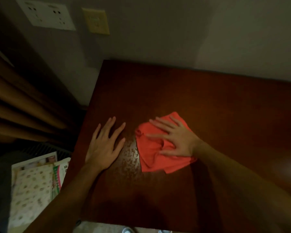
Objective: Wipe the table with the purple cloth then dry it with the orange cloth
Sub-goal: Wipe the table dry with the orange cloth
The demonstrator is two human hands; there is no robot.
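Orange cloth (160, 148) is lying crumpled on the dark wooden table (208, 101), sitting toward the near left part of the top, well in from the left edge. The right hand (176, 140) is pressing down flat on it, fingers spread wide and palm on the fabric, not gripping anything, just pinning the cloth to the wood. The left hand (106, 143) is resting open beside it, fingers splayed flat on the bare tabletop close to the left edge, holding nothing and lying apart from the cloth. Between the two hands a streaky wet patch (131, 158) is glistening on the wood, running right up against the cloth's left border. Off the table's left edge, down on the floor side, some printed papers (34, 182) are lying, and brown curtains (15, 105) are hanging past the far left corner. The purple cloth is out of view.
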